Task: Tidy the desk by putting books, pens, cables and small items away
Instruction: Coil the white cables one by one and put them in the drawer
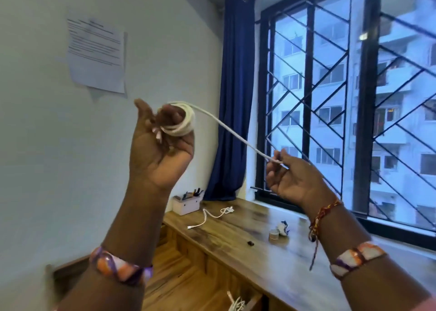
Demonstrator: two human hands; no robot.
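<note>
- Nearest, a white braided cable [236, 135] is held raised between both hands, above the long wooden desk [247, 247].
- Its coils are wound round the curled fingers of the left hand [162, 143].
- Its free end is pinched by the right hand [295, 181].
- Farther off, a second white cable [212, 216] lies loose on the desk, near a white pen holder [186, 204].

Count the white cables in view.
3: one cable wound round the left hand, its end pinched by the right hand; one loose on the desk; one bundle at the bottom edge, partly cut off.
</note>
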